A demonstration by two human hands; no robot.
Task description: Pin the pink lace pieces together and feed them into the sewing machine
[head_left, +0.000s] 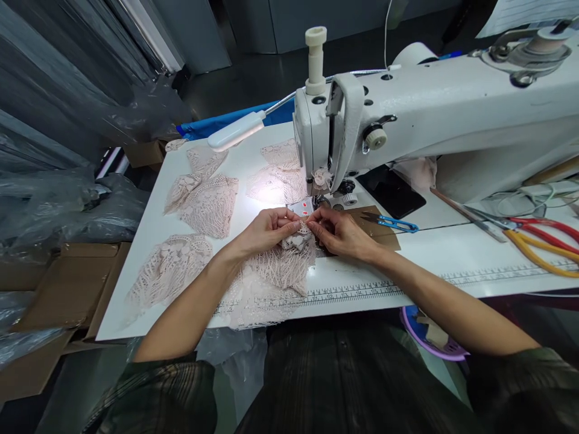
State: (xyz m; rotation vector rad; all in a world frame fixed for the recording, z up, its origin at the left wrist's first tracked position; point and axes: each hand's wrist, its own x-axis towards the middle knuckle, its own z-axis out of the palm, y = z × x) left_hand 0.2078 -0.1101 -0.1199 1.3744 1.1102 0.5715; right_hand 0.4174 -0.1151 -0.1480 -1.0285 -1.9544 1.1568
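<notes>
My left hand (265,231) and my right hand (341,232) meet in front of the needle of a white sewing machine (407,114). Both pinch the top edge of a pale pink lace piece (280,265) that hangs down over the table's front edge. Fingertips of both hands press together on the lace just below the presser foot (322,196). A small white label with red marks (305,208) lies right behind the fingers.
Several more pink lace pieces (205,202) lie spread on the white table (452,253) to the left. Blue thread snips (393,223) rest right of my hands; red and yellow scissors (538,238) lie far right. A lamp (237,129) shines down. Cardboard boxes (67,283) stand on the left.
</notes>
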